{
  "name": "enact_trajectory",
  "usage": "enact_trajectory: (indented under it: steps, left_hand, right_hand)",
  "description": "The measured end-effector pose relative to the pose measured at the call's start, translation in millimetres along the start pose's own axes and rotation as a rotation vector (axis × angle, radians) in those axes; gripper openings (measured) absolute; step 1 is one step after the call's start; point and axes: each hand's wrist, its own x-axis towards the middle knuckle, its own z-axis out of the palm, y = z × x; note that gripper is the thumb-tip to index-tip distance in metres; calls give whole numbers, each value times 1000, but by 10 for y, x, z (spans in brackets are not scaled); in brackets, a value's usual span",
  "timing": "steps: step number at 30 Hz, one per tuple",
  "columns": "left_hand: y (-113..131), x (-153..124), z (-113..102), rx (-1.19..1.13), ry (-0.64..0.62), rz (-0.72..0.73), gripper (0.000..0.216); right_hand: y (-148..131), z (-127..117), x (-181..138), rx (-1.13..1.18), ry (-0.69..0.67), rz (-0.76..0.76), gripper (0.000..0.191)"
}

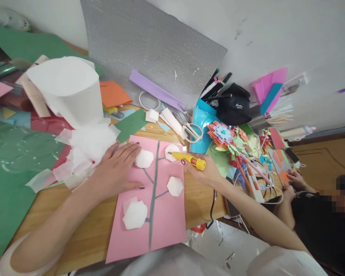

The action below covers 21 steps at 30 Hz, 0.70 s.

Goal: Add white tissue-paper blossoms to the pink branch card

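Note:
On the wooden table lies a pink sheet [169,218] with a dark stem drawn along it and short side branches. White paper pieces [135,213] sit at the branch ends, several in all. My left hand [117,168] rests flat with fingers spread on the sheet's left edge, beside the upper left white piece [144,158]. My right hand [205,172] grips a yellow hot glue gun [186,158], its dark tip over the upper right white piece [172,152]. A black cord [212,209] hangs below my right forearm. The glue gun's grip is hidden in my hand.
Thin white paper scraps [89,149] and a rolled white sheet [71,92] are at left. Scissors [192,132], a purple strip [156,90] and paper flowers [222,132] lie beyond the pink sheet. Another person's hands [293,184] hold paper at far right.

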Motion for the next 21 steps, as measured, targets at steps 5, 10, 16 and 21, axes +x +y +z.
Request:
enact_trajectory:
  steps: [5,10,16,21]
  left_hand:
    - [0,-6,0,-4,3,6,96]
    - [-9,-11,9,-5,7,10,96]
    - [-17,-4,19,-19,12,7,95]
    - [-3,2,2,11,7,7,95]
  right_hand:
    - [-9,18,29,32,16,34,45]
    - [22,26,25,77,22,96,51]
    - [18,13,29,132,-18,94,50]
    - [-28,0,62,150,-36,50,44]
